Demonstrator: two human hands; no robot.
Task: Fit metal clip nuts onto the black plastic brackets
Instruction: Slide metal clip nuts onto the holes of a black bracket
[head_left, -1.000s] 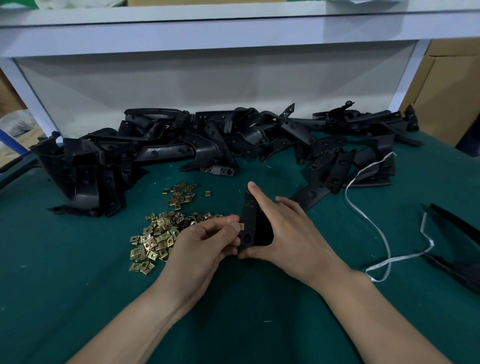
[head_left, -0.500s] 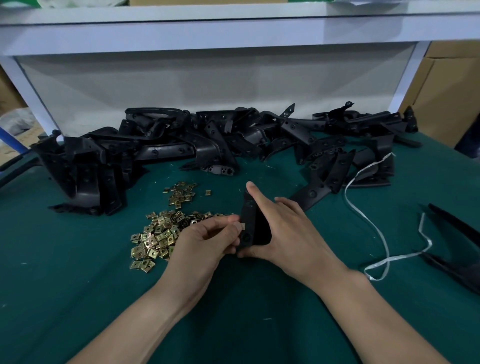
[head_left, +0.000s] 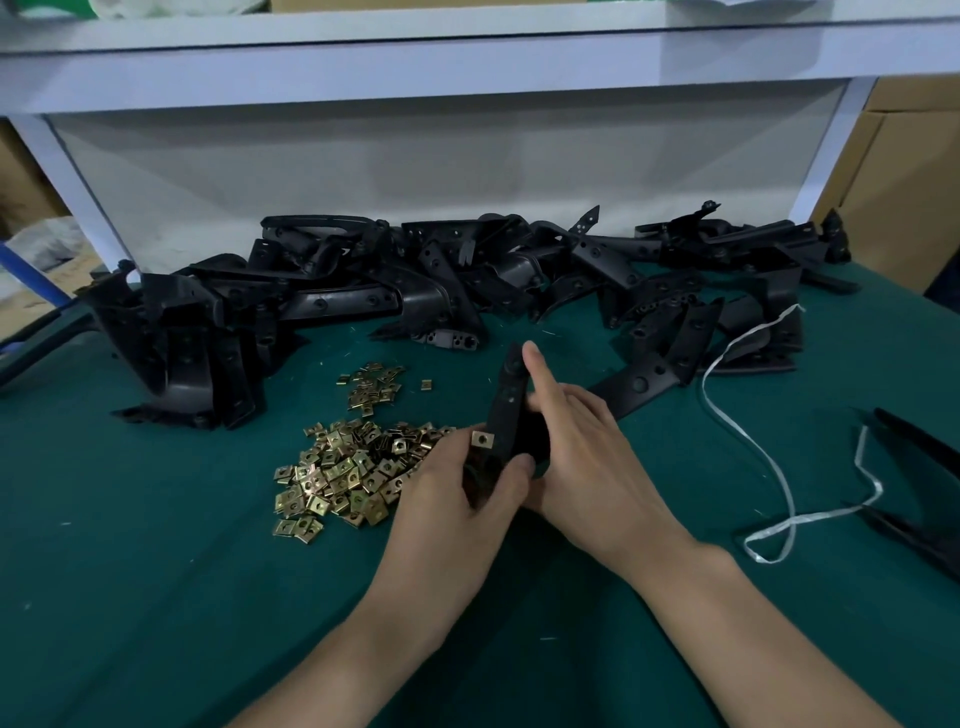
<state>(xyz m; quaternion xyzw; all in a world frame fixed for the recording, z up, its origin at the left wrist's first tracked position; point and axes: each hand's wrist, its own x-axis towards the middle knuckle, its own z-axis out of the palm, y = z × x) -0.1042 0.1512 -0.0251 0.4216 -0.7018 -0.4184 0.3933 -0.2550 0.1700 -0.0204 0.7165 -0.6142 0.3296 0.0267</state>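
Mid-frame: clip nut (head_left: 482, 439) at bracket (head_left: 508, 408) left edge, long axis up-frame; L hand (head_left: 457, 501) nearer, gripping bracket; R hand (head_left: 584, 460) likewise.

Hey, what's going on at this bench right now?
A person is holding one black bracket over the green table with both hands: the left hand grips its lower end, the right hand steadies it, forefinger along its length. A brass clip nut sits on its edge. Loose clip nuts lie left; more brackets are heaped behind.
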